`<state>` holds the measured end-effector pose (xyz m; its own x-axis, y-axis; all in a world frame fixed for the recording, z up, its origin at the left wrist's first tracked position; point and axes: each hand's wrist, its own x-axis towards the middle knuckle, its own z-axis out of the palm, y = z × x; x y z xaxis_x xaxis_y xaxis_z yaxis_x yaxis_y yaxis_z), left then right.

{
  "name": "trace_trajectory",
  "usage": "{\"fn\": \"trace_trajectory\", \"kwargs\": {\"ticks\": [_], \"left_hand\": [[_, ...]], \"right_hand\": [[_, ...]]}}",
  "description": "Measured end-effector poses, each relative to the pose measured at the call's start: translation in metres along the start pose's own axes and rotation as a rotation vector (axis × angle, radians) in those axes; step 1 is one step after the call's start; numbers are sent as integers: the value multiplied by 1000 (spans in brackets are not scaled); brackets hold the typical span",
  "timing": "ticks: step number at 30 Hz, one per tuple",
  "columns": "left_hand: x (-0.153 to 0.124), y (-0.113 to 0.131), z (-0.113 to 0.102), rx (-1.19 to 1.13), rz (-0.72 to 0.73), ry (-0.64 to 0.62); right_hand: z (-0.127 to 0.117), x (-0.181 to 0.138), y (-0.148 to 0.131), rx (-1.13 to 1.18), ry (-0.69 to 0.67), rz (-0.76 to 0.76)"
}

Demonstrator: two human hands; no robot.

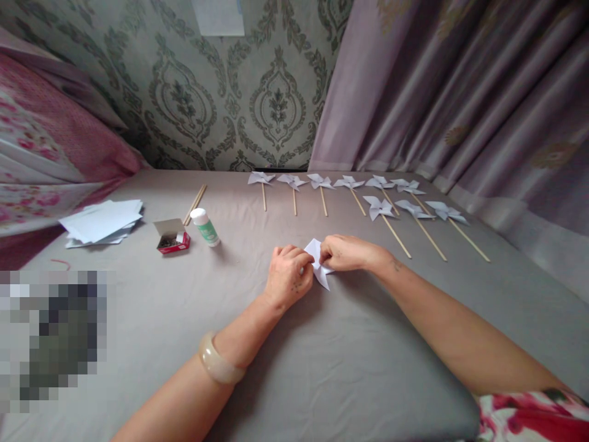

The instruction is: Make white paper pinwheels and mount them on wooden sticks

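Both my hands meet over a folded white paper piece [318, 264] on the grey cloth surface [322, 356]. My left hand [288, 274] curls its fingers onto the paper's left side. From the right, my right hand [346, 252] pinches the paper's top. The paper shows pointed flaps, like a pinwheel head. A pale bangle sits on my left wrist.
Several finished white paper pinwheels on wooden sticks [380, 209] lie in rows at the back right. A white glue bottle [205, 226], a small red open box [172, 237], spare sticks [196, 203] and a stack of white sheets [102, 221] lie at the left. Curtains hang at the right.
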<state>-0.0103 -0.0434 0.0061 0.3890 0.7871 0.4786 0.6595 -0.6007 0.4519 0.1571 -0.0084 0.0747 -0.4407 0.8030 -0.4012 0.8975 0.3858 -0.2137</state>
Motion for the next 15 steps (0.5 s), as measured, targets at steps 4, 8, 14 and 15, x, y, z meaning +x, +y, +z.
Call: {"fn": "trace_trajectory", "kwargs": {"ticks": [4,8,14,15], "left_hand": [[0,1,0,45,27,-13],[0,0,0,53,7,16],[2,-1,-1,41,-41,18],[2,0,-2,40,-46,10]], "right_hand": [[8,-3,8,43,48,-36],[23,-11,13,41,176,-108],[39,-18,22,136,325,-179],[40,-20,25,166,346,-176]]}}
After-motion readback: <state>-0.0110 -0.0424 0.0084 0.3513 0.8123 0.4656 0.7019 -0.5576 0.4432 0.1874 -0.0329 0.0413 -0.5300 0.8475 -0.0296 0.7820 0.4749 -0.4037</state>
